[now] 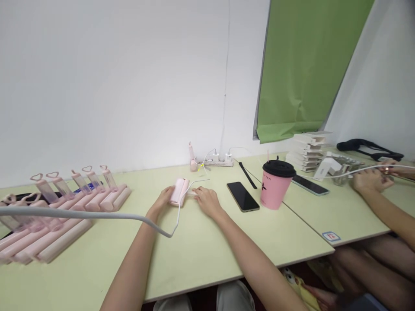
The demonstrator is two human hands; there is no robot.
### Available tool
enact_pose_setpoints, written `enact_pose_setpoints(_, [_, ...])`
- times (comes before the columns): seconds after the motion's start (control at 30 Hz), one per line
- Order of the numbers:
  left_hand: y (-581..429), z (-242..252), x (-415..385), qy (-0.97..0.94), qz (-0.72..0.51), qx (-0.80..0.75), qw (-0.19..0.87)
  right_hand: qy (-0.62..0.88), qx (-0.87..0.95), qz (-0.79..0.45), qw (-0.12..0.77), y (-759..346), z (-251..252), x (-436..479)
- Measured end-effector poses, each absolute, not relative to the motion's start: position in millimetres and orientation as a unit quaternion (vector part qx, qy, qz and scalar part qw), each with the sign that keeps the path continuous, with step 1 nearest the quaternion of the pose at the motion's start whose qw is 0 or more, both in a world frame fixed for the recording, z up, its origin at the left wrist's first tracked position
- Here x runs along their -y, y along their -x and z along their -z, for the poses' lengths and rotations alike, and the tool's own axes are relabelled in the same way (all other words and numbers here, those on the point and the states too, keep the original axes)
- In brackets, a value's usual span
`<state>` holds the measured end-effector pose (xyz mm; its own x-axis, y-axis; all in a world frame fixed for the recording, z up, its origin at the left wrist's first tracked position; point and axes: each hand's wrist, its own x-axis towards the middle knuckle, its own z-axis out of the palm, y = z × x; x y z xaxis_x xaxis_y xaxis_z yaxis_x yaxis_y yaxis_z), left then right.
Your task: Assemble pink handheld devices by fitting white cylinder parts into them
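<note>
A small pink rectangular device point(179, 190) lies on the pale green table point(201, 250). My left hand point(161, 201) grips its left side with curled fingers. My right hand point(206, 200) is at its right end, fingers pinched on the plug of a white cable point(175, 224) that loops back toward me across the table. A row of pink bases with clear heart-topped parts point(65, 207) stands to the left of my left hand.
A black phone point(243, 196) and a pink lidded cup point(276, 183) sit right of my hands. A power strip point(218, 161) lies by the wall. Another person's hands point(372, 179) hold a cable at the right table, near stacked white boxes point(308, 149) and a second phone point(309, 184).
</note>
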<state>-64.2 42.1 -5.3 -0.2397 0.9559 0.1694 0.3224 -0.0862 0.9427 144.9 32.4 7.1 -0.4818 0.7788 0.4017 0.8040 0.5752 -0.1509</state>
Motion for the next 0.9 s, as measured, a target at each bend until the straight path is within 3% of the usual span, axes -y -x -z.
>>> enact_pose_setpoints(0.07, [62, -1, -39, -0.518, -0.534, -0.582, 0.329, 0.465, 0.858, 0.043, 0.215, -148, -9, -34])
enact_pose_setpoints(0.13, [64, -5, -37, -0.474, -0.57, -0.612, 0.277, 0.473, 0.854, 0.055, 0.21, -152, -9, -37])
enact_pose_setpoints(0.23, [76, -7, -32, -0.36, -0.593, -0.718, 0.058, 0.491, 0.845, 0.069, 0.198, -159, -6, -44])
enact_pose_setpoints(0.33, [91, -4, -24, -0.311, -0.528, -0.782, -0.113, 0.516, 0.833, 0.066, 0.186, -165, -3, -49])
enact_pose_setpoints(0.47, [105, -5, -16, -0.323, -0.429, -0.827, -0.164, 0.516, 0.832, 0.054, 0.196, -164, -2, -49])
enact_pose_setpoints(0.57, [103, -14, -16, -0.319, -0.472, -0.794, -0.211, 0.497, 0.842, 0.056, 0.205, -159, -5, -44])
enact_pose_setpoints(0.63, [93, -22, -18, -0.383, -0.536, -0.741, -0.128, 0.475, 0.852, 0.058, 0.212, -156, -9, -39])
enact_pose_setpoints(0.73, [68, -29, -22, -0.492, -0.552, -0.646, 0.19, 0.408, 0.881, 0.07, 0.229, -155, -16, -31])
enact_pose_setpoints(0.8, [53, -29, -22, -0.524, -0.524, -0.573, 0.349, 0.368, 0.895, 0.083, 0.237, -155, -18, -28])
enact_pose_setpoints(0.9, [38, -23, -21, -0.531, -0.527, -0.534, 0.394, 0.388, 0.891, 0.069, 0.226, -153, -19, -29])
